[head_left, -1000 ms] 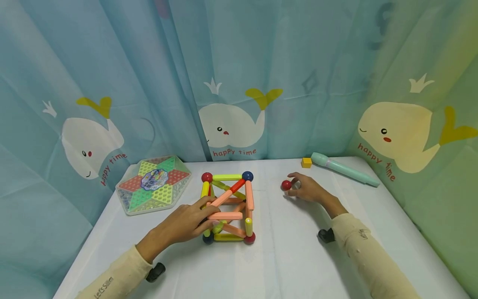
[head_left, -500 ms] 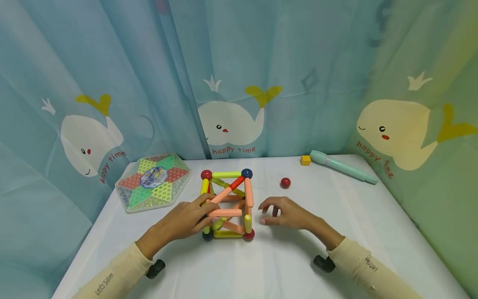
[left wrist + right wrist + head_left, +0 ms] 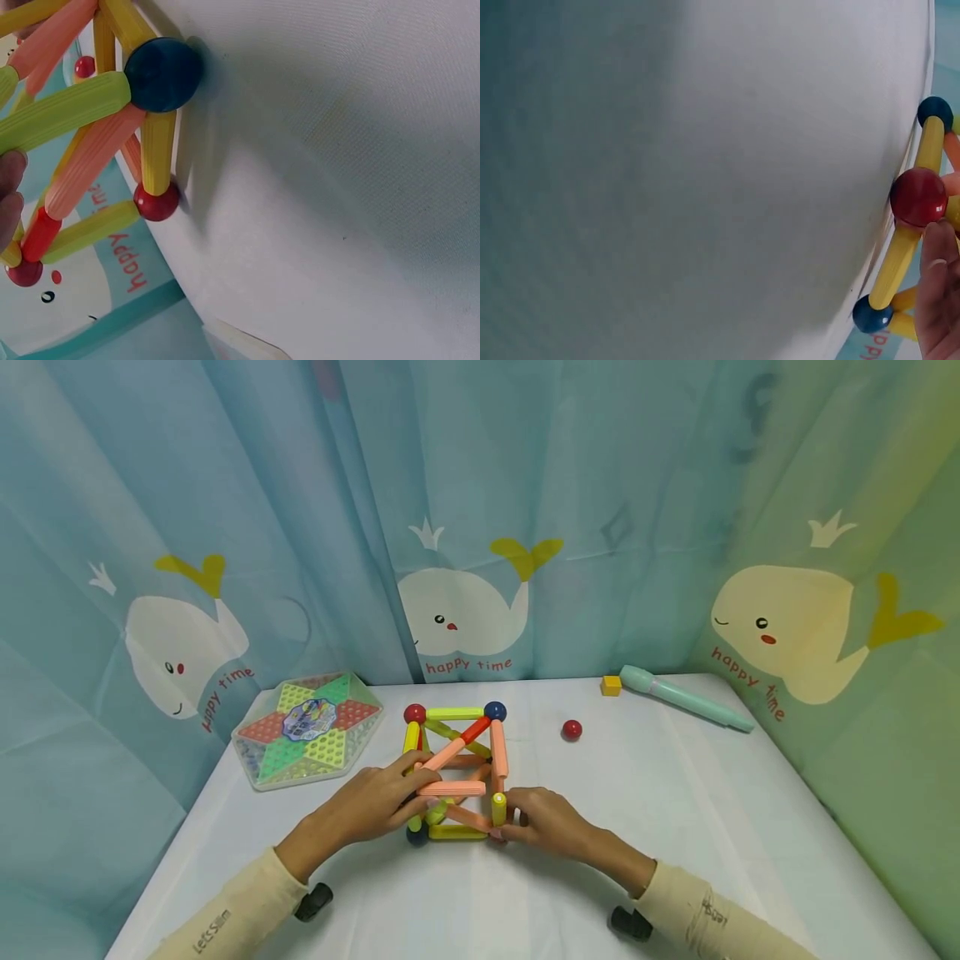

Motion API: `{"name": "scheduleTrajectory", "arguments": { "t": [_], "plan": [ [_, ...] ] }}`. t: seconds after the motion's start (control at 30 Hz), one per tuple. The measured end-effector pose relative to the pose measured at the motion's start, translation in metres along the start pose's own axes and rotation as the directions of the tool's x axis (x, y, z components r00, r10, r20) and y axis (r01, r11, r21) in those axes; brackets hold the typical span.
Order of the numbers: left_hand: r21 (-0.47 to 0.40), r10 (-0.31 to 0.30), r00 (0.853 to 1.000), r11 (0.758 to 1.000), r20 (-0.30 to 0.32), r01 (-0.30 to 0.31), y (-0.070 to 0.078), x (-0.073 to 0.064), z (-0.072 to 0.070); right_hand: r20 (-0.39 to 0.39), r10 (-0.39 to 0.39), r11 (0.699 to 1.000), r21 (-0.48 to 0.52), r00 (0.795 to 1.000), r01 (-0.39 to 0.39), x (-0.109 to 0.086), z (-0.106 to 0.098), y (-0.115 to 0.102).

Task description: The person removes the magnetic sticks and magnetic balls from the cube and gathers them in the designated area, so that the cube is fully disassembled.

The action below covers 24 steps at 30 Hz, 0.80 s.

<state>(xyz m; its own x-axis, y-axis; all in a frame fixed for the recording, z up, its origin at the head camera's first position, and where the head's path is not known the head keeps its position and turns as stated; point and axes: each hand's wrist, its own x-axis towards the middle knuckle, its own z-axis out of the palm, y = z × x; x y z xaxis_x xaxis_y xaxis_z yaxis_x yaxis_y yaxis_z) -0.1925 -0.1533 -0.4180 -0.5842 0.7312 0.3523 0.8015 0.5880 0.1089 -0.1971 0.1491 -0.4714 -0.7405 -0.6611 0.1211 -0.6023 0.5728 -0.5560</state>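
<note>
At the far left corner of the table [image 3: 405,910] lies a game board [image 3: 307,731] with a colored star. To its right, the left hand [image 3: 386,802] has its fingers curled over the left side of a toy frame [image 3: 459,788], gripping its sticks. This frame, made of yellow, green, pink and red sticks joined by balls, stands toward the table's middle, slightly nearer the left edge than the right. The right hand [image 3: 551,822] pinches the frame's near right corner, its fingers beside the upright yellow stick [image 3: 499,810] and a fingertip on the red corner ball [image 3: 919,197]. Farther right, a loose red ball [image 3: 572,730] rests toward the far edge. Beyond it, a yellow cube [image 3: 611,686] sits just inside that edge, close beside a mint green marker [image 3: 686,698] slanting toward the right edge.
</note>
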Motion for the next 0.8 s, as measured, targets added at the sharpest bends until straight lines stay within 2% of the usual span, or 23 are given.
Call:
{"name": "scheduleTrajectory", "arguments": {
  "t": [0.3, 0.57, 0.8],
  "plan": [
    [-0.050, -0.065, 0.996, 0.996, 0.066, 0.068, 0.002, 0.000, -0.002, 0.068, 0.050, 0.998, 0.040, 0.996, -0.052, -0.004, -0.009, -0.003],
    [-0.025, -0.008, 1.000, 1.000, 0.016, 0.008, 0.001, 0.000, -0.001, 0.081, 0.063, 0.997, 0.042, 0.995, -0.066, -0.012, -0.022, 0.000],
    [-0.024, -0.015, 1.000, 1.000, 0.022, 0.015, 0.001, 0.000, -0.002, 0.151, 0.140, 0.977, 0.140, 0.979, -0.161, -0.029, -0.036, 0.004]
  ]
}}
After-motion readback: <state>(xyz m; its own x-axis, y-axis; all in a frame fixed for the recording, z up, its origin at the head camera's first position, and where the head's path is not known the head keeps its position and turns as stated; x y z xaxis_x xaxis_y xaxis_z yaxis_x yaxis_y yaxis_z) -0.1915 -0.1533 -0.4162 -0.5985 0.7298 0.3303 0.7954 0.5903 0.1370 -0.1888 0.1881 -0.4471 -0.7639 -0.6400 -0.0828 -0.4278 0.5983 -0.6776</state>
